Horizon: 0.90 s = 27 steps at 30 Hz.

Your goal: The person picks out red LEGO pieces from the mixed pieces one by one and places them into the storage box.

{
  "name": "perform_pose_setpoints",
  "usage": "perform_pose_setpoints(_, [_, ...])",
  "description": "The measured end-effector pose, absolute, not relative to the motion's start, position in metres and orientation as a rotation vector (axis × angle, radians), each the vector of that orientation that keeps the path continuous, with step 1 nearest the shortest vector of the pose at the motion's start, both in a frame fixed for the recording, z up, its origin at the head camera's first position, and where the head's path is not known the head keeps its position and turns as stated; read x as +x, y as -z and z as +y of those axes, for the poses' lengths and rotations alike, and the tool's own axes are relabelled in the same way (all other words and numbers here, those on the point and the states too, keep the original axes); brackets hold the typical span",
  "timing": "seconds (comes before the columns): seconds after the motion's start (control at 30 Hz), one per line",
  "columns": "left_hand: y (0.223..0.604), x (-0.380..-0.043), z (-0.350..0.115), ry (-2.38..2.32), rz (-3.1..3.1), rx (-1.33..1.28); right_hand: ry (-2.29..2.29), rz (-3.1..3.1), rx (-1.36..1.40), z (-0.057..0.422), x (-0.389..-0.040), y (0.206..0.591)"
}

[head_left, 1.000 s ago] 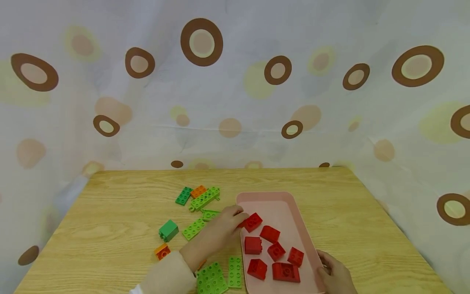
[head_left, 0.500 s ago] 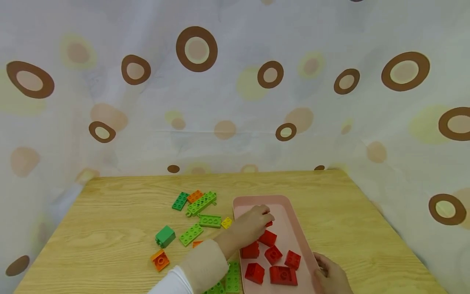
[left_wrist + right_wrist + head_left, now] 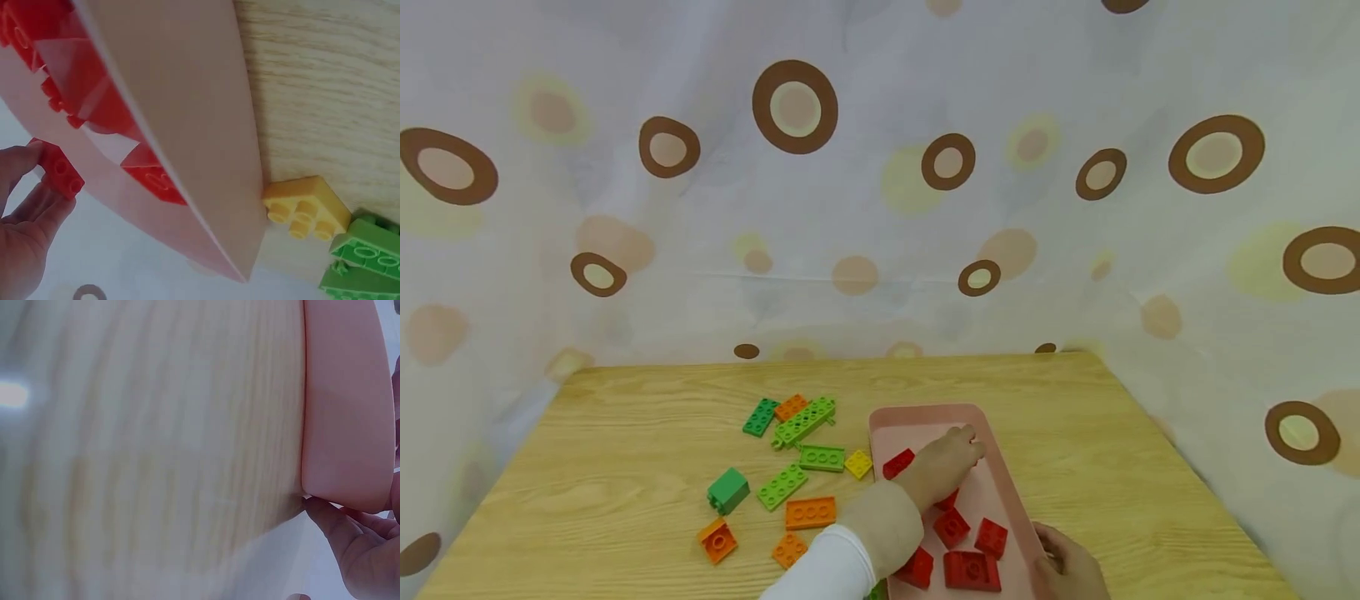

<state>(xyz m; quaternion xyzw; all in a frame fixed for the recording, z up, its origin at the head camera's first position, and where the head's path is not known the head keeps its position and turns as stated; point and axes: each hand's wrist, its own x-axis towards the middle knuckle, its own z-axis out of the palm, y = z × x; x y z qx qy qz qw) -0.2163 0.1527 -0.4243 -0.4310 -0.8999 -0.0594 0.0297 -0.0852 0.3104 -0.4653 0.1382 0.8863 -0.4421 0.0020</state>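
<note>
Over the pink tray [image 3: 907, 433] reaches my left hand [image 3: 946, 468], palm down. In the left wrist view it pinches a red toy brick [image 3: 60, 170] between thumb and fingers, above the tray floor. Several other red bricks [image 3: 972, 571] lie loose in the tray; the hand and sleeve partly cover some. My right hand [image 3: 1072, 568] holds the tray's near right side. In the right wrist view, its thumb and fingers [image 3: 356, 540] grip the tray wall [image 3: 347, 406] near a corner.
Left of the tray, on the wooden table [image 3: 625, 467], lie green bricks [image 3: 728, 491], orange bricks [image 3: 810, 512] and a yellow brick [image 3: 858, 464]. Some light green pieces are mostly hidden under the left sleeve. A patterned cloth [image 3: 850, 208] hangs behind the table.
My left hand has moved right from the tray's left edge to over its middle, carrying a red brick. A red brick shows again at the upper left. My right hand keeps hold of the tray.
</note>
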Motion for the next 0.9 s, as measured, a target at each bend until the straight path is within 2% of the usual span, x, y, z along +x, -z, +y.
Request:
perform_pose_setpoints(0.37, [0.452, -0.23, 0.141, 0.104, -2.866, -1.235, 1.43, 2.793, 0.416, 0.301, -0.084, 0.467])
perform_pose_setpoints(0.9, [0.456, -0.236, 0.128, 0.302, -2.851, -1.248, 1.422, 2.817, 0.362, 0.298, -0.086, 0.463])
